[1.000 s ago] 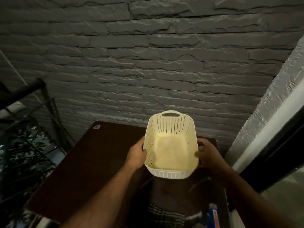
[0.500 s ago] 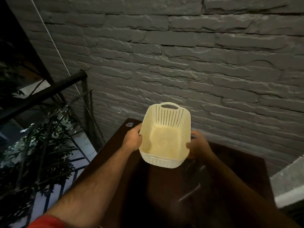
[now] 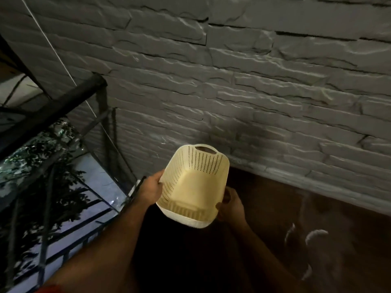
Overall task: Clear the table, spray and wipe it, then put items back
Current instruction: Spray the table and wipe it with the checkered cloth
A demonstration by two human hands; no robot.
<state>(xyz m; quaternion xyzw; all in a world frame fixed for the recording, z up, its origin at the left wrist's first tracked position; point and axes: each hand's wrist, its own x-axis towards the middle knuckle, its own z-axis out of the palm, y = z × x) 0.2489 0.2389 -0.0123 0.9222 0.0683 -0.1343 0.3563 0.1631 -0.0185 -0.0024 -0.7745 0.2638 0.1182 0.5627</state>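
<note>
A cream plastic basket [image 3: 193,185] with perforated walls and a handle slot is held in the air above the left part of a dark brown table [image 3: 317,218]. The basket holds nothing inside. My left hand [image 3: 151,190] grips its left wall and my right hand [image 3: 231,205] grips its right wall near the front corner. The basket tilts toward me, so its inside floor shows. Whether its base touches the table is hidden.
A grey stone-brick wall [image 3: 254,92] runs behind the table. A black metal railing [image 3: 53,108] stands at the left, with foliage and a lit floor below it. Pale streaks [image 3: 315,234] show on the tabletop at the right.
The view has swung left, so the railing now fills more of the left side. Both hands have carried the basket toward the table's left edge, keeping the same grip.
</note>
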